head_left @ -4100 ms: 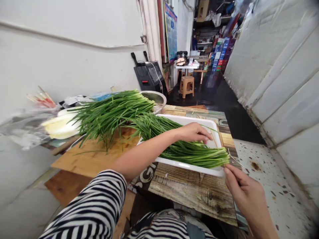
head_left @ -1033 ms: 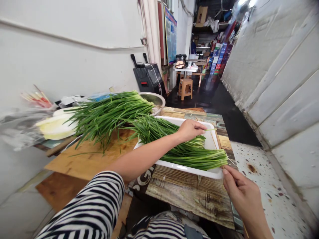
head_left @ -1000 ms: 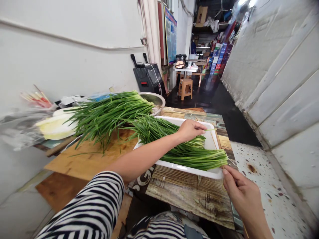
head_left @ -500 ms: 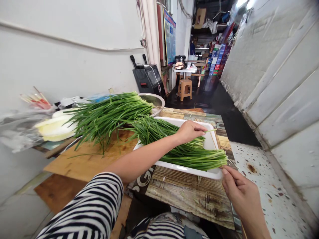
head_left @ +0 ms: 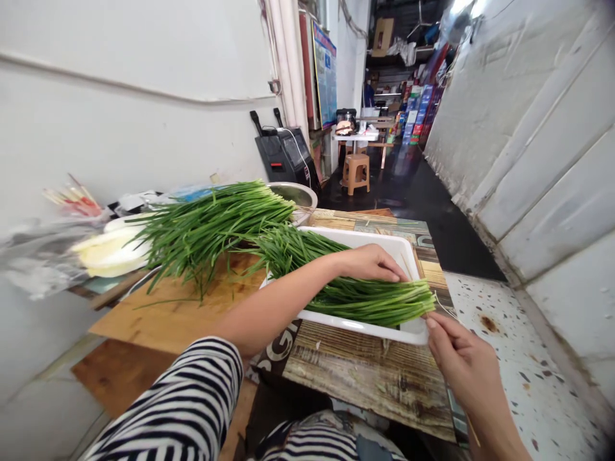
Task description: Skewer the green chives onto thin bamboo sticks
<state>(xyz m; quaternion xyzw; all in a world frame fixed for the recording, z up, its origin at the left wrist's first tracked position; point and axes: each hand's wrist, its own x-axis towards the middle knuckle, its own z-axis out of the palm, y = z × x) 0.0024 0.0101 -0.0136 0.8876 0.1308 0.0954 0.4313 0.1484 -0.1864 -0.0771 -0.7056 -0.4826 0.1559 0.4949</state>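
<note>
Evidently the right hand (head_left: 460,351) has thumb and forefinger pinched together on a thin brownish strand (head_left: 425,315), and a narrow straw-coloured strip (head_left: 473,433) shows beneath its wrist. Just above and to the left of those fingertips sit the pale stalk ends of a long green bundle of slender, leafy stems (head_left: 375,305). The left hand (head_left: 373,262) reaches across from a black-and-white striped sleeve (head_left: 187,390), its fingers curled down beside the far edge of that bundle; whether they grip anything cannot be told, since the tips are hidden.

Under both hands' work lies a shallow white rectangular plastic tray (head_left: 358,324), with the bundle lengthwise in it and its stalk ends reaching the rim nearest the right hand. Behind the left forearm, a second green leafy bundle (head_left: 293,246) rests in the tray, leaves spilling over its left end. Below the left hand spreads a wood-patterned tabletop (head_left: 365,371).

Farther out, to the left of the left hand, a larger heap of green stalks (head_left: 216,218) lies over a smooth tan wooden board (head_left: 144,320), its pale ends beside a round metal bowl (head_left: 303,189). Well beyond the hands stands a brown plastic stool (head_left: 356,171).
</note>
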